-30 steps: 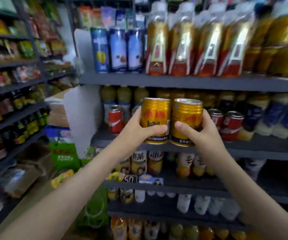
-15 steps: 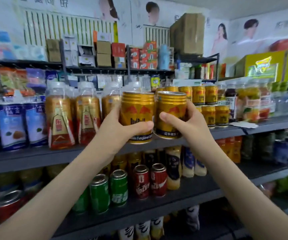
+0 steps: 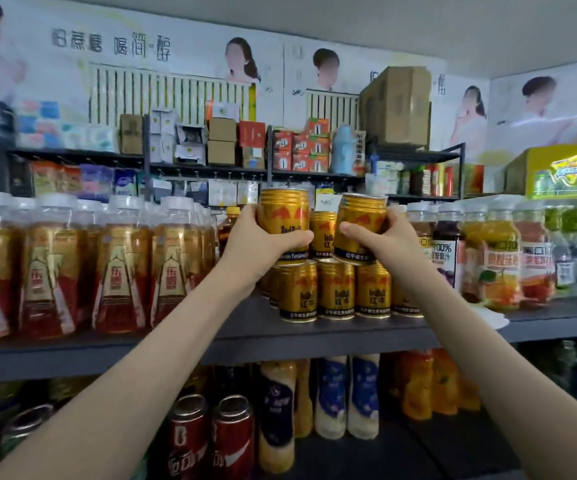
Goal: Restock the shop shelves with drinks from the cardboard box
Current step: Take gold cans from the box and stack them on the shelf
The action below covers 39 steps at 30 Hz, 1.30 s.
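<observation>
Here, both of your arms reach up to the grey shelf [image 3: 315, 337] at the middle of the rack. Your left hand [image 3: 259, 247] is curled round the left gold can [image 3: 282, 216], with the thumb across its front and the fingers behind it, and holds it upright above the shelf. Your right hand [image 3: 389, 244] grips the right gold can [image 3: 361, 220] the same way; this can tilts, its top leaning to the right.

The two held cans are apart. Between them, farther back, a stacked gold can [image 3: 322, 233] stands on top of the row of gold cans [image 3: 336, 289] that sits on the shelf. The base of the right gold can is just above that row; you cannot tell whether it touches. The left gold can hangs over the left end of the row.

To the left on the same shelf stand amber bottles [image 3: 117, 271] with white caps, packed close together. To the right stand juice bottles [image 3: 500, 258] with orange and red labels. On the shelf below, near you, are red cans [image 3: 207, 441] and, to their right, blue-and-cream bottles [image 3: 363, 396]. High on the far rack a large cardboard carton [image 3: 398, 105] sits above small boxes.
</observation>
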{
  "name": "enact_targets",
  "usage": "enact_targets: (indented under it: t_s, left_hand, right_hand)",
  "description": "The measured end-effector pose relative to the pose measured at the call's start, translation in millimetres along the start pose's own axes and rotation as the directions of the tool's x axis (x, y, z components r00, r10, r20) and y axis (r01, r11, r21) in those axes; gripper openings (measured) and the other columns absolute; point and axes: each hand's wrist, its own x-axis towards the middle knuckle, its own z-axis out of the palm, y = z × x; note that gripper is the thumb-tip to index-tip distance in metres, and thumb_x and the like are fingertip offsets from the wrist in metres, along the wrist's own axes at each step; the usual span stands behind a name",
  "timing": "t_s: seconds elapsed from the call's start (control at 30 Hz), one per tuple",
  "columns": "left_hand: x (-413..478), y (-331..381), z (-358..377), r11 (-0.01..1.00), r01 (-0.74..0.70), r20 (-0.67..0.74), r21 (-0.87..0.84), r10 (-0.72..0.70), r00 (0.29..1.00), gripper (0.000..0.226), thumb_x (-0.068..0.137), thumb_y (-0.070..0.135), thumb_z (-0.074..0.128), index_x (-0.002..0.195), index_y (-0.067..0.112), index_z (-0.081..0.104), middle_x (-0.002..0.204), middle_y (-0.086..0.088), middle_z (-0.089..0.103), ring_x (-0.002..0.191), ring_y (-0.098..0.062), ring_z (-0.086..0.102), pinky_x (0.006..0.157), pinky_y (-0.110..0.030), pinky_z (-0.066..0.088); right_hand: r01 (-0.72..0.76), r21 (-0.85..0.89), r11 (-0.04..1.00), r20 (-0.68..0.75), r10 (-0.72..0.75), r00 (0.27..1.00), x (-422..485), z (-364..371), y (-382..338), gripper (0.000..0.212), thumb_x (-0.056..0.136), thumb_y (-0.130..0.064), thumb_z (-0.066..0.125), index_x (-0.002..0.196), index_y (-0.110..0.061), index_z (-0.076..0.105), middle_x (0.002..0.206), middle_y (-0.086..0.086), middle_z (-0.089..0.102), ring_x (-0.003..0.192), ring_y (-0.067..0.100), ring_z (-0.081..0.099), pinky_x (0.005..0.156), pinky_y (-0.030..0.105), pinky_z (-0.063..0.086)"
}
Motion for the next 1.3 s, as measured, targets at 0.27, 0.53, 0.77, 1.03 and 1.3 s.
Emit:
enact_targets:
  t_s: [0.27,0.53,0.77,1.03,1.3]
  left_hand:
    - [47,-21,30,0.987,0.033,-0.016,0.155,-0.031,0.999,0.078,0.066,0.031,0.086,0.131,0.019,0.045,0.117,0.002,0.059,0.106,-0.016,0.057,0.091,-0.040,0.051]
    - [58,-51,36,0.989,0.098,-0.003,0.113,-0.098,0.995,0.088,0.061,0.036,0.087,0.133,0.021,0.039,0.122,0.000,0.056,0.111,-0.022,0.057,0.096,-0.048,0.049]
    - [57,-53,45,0.948,0.139,-0.091,0.287,-0.118,0.989,0.100,0.057,0.055,0.082,0.139,0.025,0.033,0.132,-0.006,0.033,0.126,-0.025,0.036,0.105,-0.048,0.039]
    - [47,-61,42,0.912,-0.128,-0.072,0.390,0.169,0.983,0.104,0.070,0.047,0.079,0.146,0.032,0.010,0.144,-0.008,0.034,0.131,-0.027,0.036,0.107,-0.054,0.035]
    - [26,-66,48,0.806,-0.215,-0.016,0.552,0.267,0.963,0.101,0.087,0.040,0.066,0.153,0.019,-0.008,0.151,-0.011,0.029,0.138,-0.027,0.026,0.113,-0.042,0.024]
  right_hand:
    - [-0.002,-0.109,0.994,0.038,0.007,0.999,43,23,28,0.069,0.072,-0.043,0.078,0.127,-0.015,0.046,0.108,-0.007,0.058,0.102,0.013,0.057,0.081,0.026,0.047]
    - [-0.004,-0.195,0.981,0.128,0.030,0.991,50,24,35,0.073,0.078,-0.045,0.074,0.135,-0.014,0.039,0.114,-0.004,0.054,0.101,0.012,0.051,0.080,0.026,0.042]
    - [0.039,-0.245,0.969,0.166,0.002,0.986,45,24,36,0.079,0.086,-0.043,0.065,0.146,-0.013,0.023,0.118,-0.005,0.050,0.110,0.012,0.049,0.073,0.013,0.040]
    - [0.286,-0.377,0.881,0.204,-0.223,0.953,31,20,53,0.096,0.087,-0.041,0.063,0.151,-0.030,-0.008,0.159,0.003,0.016,0.143,0.021,0.024,0.110,0.039,0.030]
    - [0.334,-0.569,0.752,0.107,-0.334,0.936,12,30,64,0.081,0.092,-0.040,0.054,0.151,-0.036,-0.002,0.156,0.009,0.021,0.144,0.026,0.020,0.111,0.055,0.023]
